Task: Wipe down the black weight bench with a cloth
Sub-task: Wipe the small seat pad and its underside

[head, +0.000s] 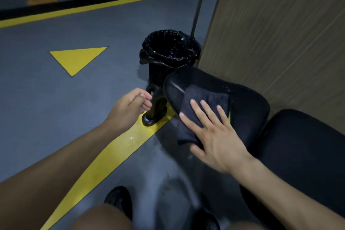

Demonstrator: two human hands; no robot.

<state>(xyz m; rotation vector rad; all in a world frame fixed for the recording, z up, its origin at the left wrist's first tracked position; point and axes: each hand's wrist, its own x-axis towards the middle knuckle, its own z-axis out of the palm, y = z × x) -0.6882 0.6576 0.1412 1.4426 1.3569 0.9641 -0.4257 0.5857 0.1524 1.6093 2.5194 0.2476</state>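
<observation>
The black weight bench has a small seat pad (246,102) and a larger pad (302,145) at the right. A dark folded cloth (207,97) lies over the near edge of the seat pad. My right hand (214,132) presses flat on the cloth with fingers spread, the thumb at the cloth's lower edge. My left hand (128,108) hovers left of the pad, just above the bench's black foot (155,115), its fingers loosely curled and thumb touching the forefinger. Whether it pinches something small cannot be told.
A black bin (168,52) with a bin liner stands just behind the bench end. A brown panelled wall (280,24) runs along the right. The grey floor has yellow lines (112,151) and a yellow triangle (78,58). My shoes (119,200) are at the bottom.
</observation>
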